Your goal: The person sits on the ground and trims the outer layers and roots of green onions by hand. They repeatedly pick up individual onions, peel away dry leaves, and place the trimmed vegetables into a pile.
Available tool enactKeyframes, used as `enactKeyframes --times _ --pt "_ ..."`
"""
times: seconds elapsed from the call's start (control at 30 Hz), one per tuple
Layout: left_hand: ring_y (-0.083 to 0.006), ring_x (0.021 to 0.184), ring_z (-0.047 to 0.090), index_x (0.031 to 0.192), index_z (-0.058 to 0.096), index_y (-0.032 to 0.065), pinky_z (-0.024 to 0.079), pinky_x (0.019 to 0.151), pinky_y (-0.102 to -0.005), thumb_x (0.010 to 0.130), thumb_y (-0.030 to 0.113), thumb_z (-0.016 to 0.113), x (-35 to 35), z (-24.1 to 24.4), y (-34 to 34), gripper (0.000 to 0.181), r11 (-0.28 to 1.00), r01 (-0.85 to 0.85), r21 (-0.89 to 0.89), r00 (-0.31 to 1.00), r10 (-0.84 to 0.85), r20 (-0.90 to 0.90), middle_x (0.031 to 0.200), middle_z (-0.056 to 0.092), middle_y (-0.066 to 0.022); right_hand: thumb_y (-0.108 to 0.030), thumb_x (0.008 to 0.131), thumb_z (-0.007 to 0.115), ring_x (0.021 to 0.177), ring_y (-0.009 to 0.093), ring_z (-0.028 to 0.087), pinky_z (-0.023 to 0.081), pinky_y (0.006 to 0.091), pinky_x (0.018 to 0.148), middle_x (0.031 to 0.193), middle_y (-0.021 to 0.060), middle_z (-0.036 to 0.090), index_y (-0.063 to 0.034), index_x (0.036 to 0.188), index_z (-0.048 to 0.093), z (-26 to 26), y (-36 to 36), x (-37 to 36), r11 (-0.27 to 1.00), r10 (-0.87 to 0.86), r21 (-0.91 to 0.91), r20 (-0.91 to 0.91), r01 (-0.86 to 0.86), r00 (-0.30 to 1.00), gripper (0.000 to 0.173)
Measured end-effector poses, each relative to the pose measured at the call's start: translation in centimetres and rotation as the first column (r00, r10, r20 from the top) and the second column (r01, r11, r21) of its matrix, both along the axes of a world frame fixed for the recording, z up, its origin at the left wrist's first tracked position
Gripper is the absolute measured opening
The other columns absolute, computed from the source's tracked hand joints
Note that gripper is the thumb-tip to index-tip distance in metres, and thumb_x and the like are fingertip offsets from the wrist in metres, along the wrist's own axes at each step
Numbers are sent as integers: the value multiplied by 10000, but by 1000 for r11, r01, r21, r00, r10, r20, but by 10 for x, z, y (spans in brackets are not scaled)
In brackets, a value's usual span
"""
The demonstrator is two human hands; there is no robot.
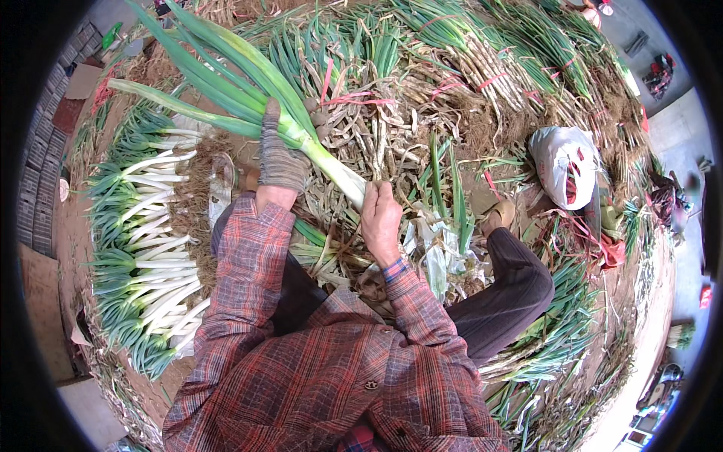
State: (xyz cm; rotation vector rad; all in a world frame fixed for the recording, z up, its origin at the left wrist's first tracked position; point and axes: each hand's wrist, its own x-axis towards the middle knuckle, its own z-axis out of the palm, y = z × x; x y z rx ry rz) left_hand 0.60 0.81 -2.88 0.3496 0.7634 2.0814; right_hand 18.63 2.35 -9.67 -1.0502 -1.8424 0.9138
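Note:
A single large green onion point(333, 165) slants across the view, its green leaves fanning to the upper left and its white shank pointing down to the right. My left hand point(281, 152), in a grey-brown knit glove, grips it at the neck where the leaves part. The bare fingers of my right hand point(382, 217) close around the lower white end and hide its tip. Below both hands lies a litter of dry stripped leaves point(361, 138). To the left, cleaned green onions point(164, 226) rest in a long row, white shanks and brown roots turned towards me.
Uncleaned onion bundles point(480, 68) tied with pink ribbon fill the far side. A white plastic bag point(565, 166) stands at the right near my shoe point(500, 214). Crumpled clear plastic point(438, 260) lies between my legs. Grey crates point(39, 181) are stacked at the far left.

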Motion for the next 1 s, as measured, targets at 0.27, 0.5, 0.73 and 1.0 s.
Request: enactKeyframes --times 0.27,0.5,0.73,1.0 --pt "-259 833 613 1159 482 49 532 737 -431 832 435 550 8 9 1 510 996 22 81 995 -30 97 1001 603 -130 -217 918 459 629 127 454 409 273 571 698 91 539 45 880 533 1 10 6 950 28 -304 -157 -75 987 274" --pt "-232 768 617 1096 519 54 538 679 -395 805 375 614 7 -3 10 443 995 -17 102 998 12 54 939 608 -96 -245 923 425 716 163 525 444 289 668 833 124 579 68 1030 542 -11 24 3 925 27 -373 -115 -68 993 350" --pt "-198 837 586 1127 502 40 513 725 -314 802 357 632 18 -6 10 473 998 -11 58 998 8 64 997 585 -75 -221 873 541 659 124 536 463 247 631 764 84 598 27 945 601 63 37 -51 896 214 -294 -374 -334 903 265" --pt "-239 961 575 1198 452 17 503 822 -344 790 476 594 -19 -1 -1 630 995 -43 86 999 45 -19 1080 567 -121 -247 896 494 613 129 567 525 274 621 770 74 584 4 921 534 53 59 -4 858 130 -437 -323 -269 937 256"
